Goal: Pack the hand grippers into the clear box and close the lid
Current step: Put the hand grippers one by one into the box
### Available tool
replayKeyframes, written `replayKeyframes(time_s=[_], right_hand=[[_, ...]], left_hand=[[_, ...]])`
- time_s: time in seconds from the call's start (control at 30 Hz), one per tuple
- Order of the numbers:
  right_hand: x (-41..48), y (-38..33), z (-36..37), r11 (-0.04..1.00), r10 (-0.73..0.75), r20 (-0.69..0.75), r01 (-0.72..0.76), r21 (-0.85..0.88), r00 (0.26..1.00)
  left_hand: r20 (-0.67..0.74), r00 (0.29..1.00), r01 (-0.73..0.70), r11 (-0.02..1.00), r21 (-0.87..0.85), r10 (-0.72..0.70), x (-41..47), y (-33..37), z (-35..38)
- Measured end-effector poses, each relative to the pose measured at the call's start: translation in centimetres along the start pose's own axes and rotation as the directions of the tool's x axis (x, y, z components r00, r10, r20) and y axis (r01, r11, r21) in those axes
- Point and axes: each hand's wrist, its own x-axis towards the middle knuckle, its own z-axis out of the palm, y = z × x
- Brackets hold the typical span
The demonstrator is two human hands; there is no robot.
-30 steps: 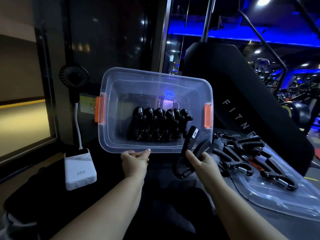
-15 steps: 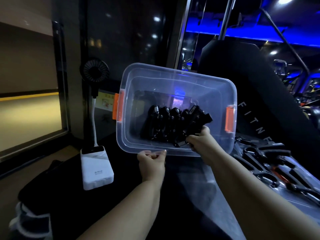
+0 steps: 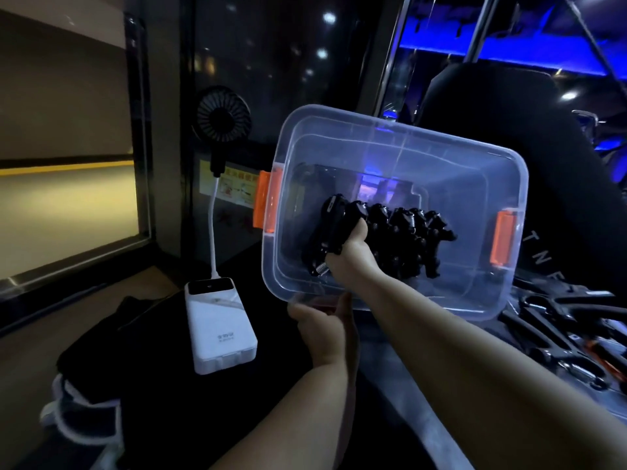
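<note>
Head view, clear plastic box (image 3: 400,130), right hand (image 3: 353,254) gripping black sprung gripper (image 3: 329,228)

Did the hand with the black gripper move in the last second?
Yes. The right hand moved up and left, toward the white power bank, from outside the clear box to inside it, holding its hand gripper.

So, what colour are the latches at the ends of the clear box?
Orange, both latches; the head view shows them best.
</note>
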Motion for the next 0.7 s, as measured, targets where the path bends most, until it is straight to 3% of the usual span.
replayKeyframes(time_s=[0.17,0.3,0.43,0.7], right_hand=[[1.1,-0.7,1.1,0.991,0.027,0.006,-0.026,-0.128,1.000],[2.4,-0.4,1.4,0.980,-0.066,-0.053,0.054,-0.193,0.996],[3.3,-0.6,0.8,0.939,-0.021,-0.021,0.013,-0.344,1.000],[3.8,-0.7,1.0,0.927,-0.090,-0.035,0.071,-0.367,0.995]], left_hand=[[-0.019,1.000,-0.007,0.999,-0.040,0.006,0.3,0.2,-0.3],[-0.050,0.998,-0.051,0.996,-0.075,0.047,0.3,-0.1,-0.2],[-0.062,0.998,-0.014,0.995,-0.094,0.009,0.7,-0.7,0.0],[-0.181,0.980,-0.098,0.994,-0.057,0.087,0.5,0.2,0.0]])
